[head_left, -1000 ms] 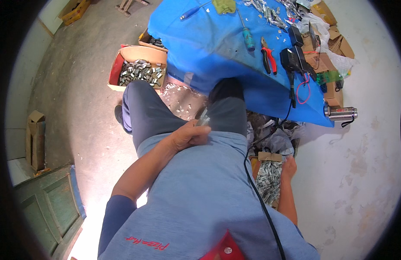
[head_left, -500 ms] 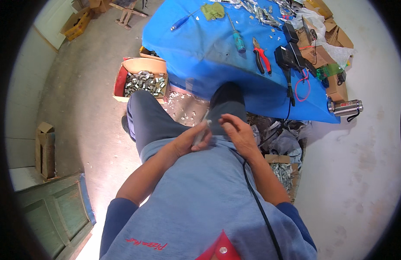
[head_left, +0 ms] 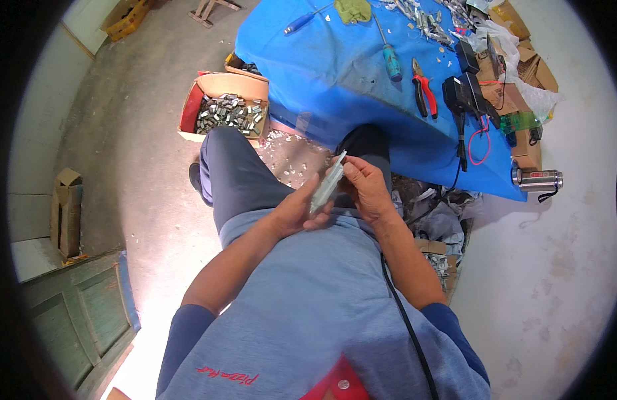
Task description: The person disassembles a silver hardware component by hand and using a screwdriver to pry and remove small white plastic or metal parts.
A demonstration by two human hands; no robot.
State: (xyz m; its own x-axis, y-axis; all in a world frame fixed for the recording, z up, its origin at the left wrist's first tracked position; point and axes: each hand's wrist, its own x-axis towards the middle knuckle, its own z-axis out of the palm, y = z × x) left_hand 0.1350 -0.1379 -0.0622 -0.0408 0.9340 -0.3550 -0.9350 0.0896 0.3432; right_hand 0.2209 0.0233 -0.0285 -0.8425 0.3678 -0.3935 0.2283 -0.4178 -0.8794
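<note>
Over my lap, my left hand (head_left: 300, 208) is wrapped round a long, thin, pale grey-green piece (head_left: 327, 187) with a pointed upper end. I cannot make out what kind of part it is. The piece tilts up and to the right. At its upper end, the thumb and fingers of my right hand (head_left: 366, 187) pinch it from the right side. Some right fingers are hidden behind the piece. Beyond my knees, pliers (head_left: 424, 90) with red and black handles and a teal-handled screwdriver (head_left: 391, 61) lie on the blue-covered table (head_left: 322, 87).
An open carton (head_left: 230, 83) of small metal parts stands left of the table. A blue-handled screwdriver (head_left: 299, 23) and green cloth (head_left: 352, 9) lie at the back. Black power adapters (head_left: 458, 93) with cables and a steel flask (head_left: 540, 180) are on the right.
My right hand has closed in on the upper end of the thin piece, which now stands more fully in sight. The view has shifted slightly, so the table sits farther right and higher.
</note>
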